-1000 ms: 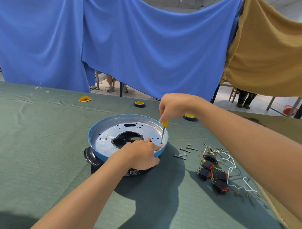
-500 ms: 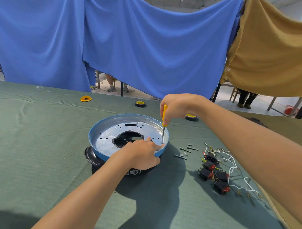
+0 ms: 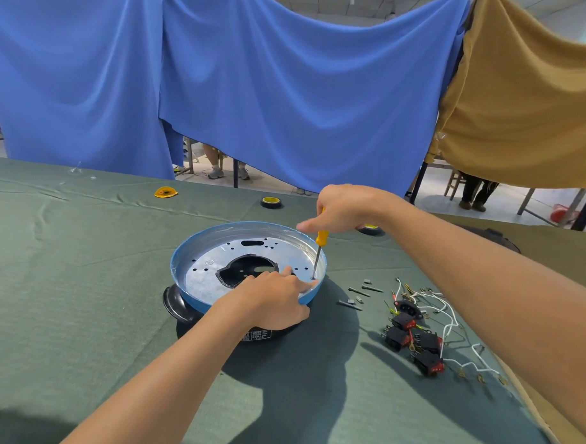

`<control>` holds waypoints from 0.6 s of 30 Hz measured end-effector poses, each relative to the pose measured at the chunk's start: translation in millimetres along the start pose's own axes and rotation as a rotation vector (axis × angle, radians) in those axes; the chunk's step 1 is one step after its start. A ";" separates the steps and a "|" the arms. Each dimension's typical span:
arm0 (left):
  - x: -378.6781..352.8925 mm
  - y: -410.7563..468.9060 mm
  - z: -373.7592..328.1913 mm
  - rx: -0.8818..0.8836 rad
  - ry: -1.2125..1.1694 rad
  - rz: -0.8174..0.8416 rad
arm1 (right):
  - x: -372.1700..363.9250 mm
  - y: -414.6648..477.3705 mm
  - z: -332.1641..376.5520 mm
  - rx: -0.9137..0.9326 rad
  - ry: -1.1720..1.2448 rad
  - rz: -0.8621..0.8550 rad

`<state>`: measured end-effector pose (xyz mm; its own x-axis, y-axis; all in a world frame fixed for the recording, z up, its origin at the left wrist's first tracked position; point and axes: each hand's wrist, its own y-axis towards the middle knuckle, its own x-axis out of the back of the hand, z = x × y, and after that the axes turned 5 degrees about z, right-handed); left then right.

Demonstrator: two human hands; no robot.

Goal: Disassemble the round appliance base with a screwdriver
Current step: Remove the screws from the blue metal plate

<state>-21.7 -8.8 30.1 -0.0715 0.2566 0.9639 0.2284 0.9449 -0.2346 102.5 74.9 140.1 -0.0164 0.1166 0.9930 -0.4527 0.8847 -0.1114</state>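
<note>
Forearms reach in from the near edge of the green-clothed table [image 3: 89, 312]. Toward the right edge lies a cluster of black and red switches [image 3: 418, 340] with white wires trailing from them. The left hand [image 3: 274, 302] lies over the near rim of the round appliance base [image 3: 200, 278], thumb outside the blue wall and fingers curled inside, clamping the rim, with the forefinger stretched toward the tip of the screwdriver [image 3: 321, 239]. The base sits near the middle of the table, open side up. It shows a silver metal plate with a dark cutout at its centre and a black handle [image 3: 172, 302] on its left side. The screwdriver stands almost upright inside the right part of the base, its tip on the plate just beside the wall. The right hand [image 3: 344, 206] grips its yellow handle from above, forefinger pointing left. A few loose screws [image 3: 357, 296] lie just right of the base. Two tape rolls [image 3: 271, 202] rest toward the far edge, and a yellow piece [image 3: 165, 192] further left. Blue and tan drapes hang behind the table.
</note>
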 end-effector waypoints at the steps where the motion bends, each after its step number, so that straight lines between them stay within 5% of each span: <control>1: -0.3 0.1 0.1 0.000 -0.003 -0.002 | -0.5 -0.5 -0.3 -0.015 -0.022 -0.035; 13: 0.2 0.3 0.7 -0.002 0.002 0.011 | -4.0 -1.8 -0.3 -0.019 -0.063 -0.130; 18: 0.5 0.5 0.7 -0.008 0.002 0.004 | 1.1 -3.4 -0.8 -0.005 0.113 0.005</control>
<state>-22.3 -8.1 30.3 -0.0691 0.2600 0.9631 0.2366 0.9422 -0.2374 104.8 72.3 141.6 0.0815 0.1709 0.9819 -0.4488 0.8859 -0.1170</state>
